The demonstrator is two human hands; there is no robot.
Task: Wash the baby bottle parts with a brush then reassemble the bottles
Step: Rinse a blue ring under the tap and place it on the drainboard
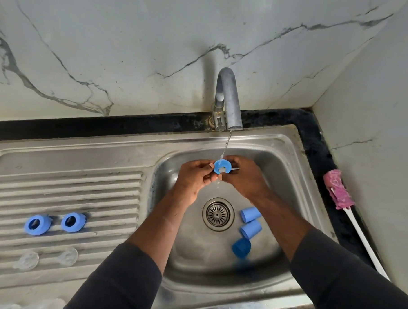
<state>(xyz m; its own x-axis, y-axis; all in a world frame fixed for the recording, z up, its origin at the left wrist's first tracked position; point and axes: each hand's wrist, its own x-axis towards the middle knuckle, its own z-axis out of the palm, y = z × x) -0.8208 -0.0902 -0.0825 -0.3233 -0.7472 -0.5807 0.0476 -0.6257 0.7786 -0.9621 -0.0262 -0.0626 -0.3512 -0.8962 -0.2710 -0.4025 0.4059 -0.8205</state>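
Dark, seemingly charcoal long sleeves (124, 286) cover both arms, ending short of the bare wrists.

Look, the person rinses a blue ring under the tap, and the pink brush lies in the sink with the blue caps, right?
Not quite. The head view shows the pink brush on the dark counter right of the sink, not in it. Otherwise yes: the left hand and right hand hold the blue ring under the tap, and the blue caps lie in the sink.
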